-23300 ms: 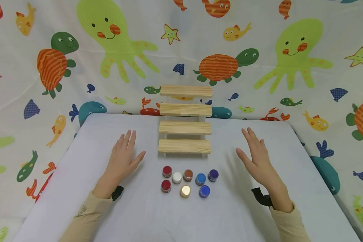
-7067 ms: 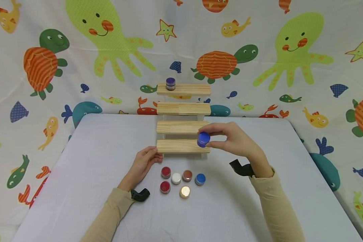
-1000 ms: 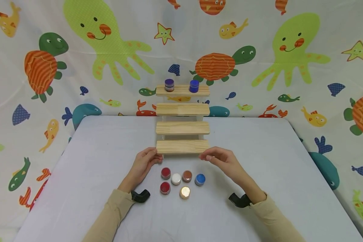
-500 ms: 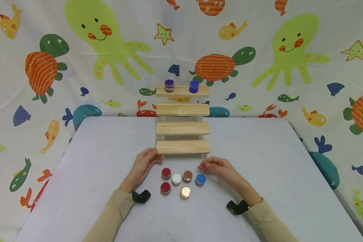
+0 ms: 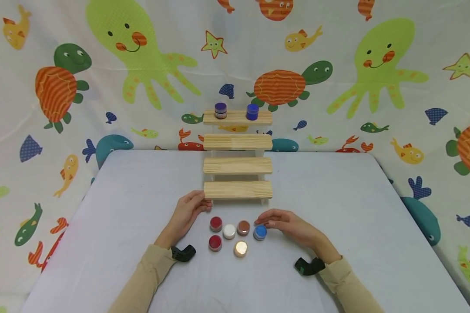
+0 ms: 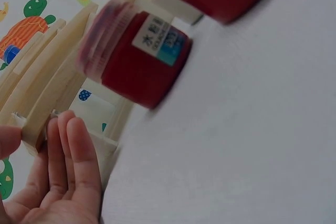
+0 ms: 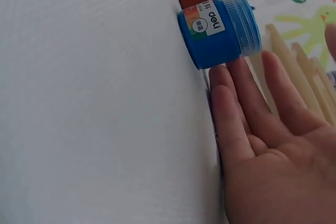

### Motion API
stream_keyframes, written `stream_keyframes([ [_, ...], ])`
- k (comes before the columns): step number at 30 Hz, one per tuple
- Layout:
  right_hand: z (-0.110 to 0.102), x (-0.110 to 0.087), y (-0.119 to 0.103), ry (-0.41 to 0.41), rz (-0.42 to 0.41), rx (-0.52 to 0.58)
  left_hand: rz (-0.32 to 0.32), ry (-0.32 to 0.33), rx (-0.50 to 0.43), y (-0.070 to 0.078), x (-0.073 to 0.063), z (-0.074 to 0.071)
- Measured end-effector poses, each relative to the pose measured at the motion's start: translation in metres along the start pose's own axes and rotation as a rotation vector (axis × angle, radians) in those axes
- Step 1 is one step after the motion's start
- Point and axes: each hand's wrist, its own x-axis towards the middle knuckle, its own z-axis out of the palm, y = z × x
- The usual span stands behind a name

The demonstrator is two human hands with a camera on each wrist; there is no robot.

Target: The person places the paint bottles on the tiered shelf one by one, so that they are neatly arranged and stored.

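Note:
My left hand (image 5: 185, 214) pinches the left end of the lowest board of a four-step wooden display stand (image 5: 238, 189); in the left wrist view the thumb lies on one face and the fingers (image 6: 81, 140) on the other. My right hand (image 5: 291, 226) is beside a light-blue paint jar (image 5: 260, 233), its fingers loosely bent behind it. In the right wrist view those fingers (image 7: 231, 119) come close to the blue jar; the thumb stands apart from it. A purple jar (image 5: 220, 111) and a dark-blue jar (image 5: 252, 112) stand on the top board.
On the white table (image 5: 329, 191), left of the blue jar, are two red jars (image 5: 216, 224), a white-lidded jar (image 5: 229, 231), a brown jar (image 5: 243, 228) and a gold-lidded jar (image 5: 240, 249). A sea-animal printed curtain (image 5: 235, 56) hangs behind.
The dark-blue jar, earlier in my right hand, is now on the top board. In the last second my right hand has come down from the stand to the light-blue jar. The left hand keeps its place.

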Motion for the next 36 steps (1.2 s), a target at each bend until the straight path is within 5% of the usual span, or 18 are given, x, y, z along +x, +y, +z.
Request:
stream_keyframes([
  [13,0.001,-0.001,0.003,-0.115,-0.081,-0.015,-0.029,0.011,0.018,0.0,-0.002,-0.001],
  [36,0.012,0.001,-0.001,-0.038,-0.041,-0.173,-0.003,0.001,0.011,0.0,0.0,-0.001],
])
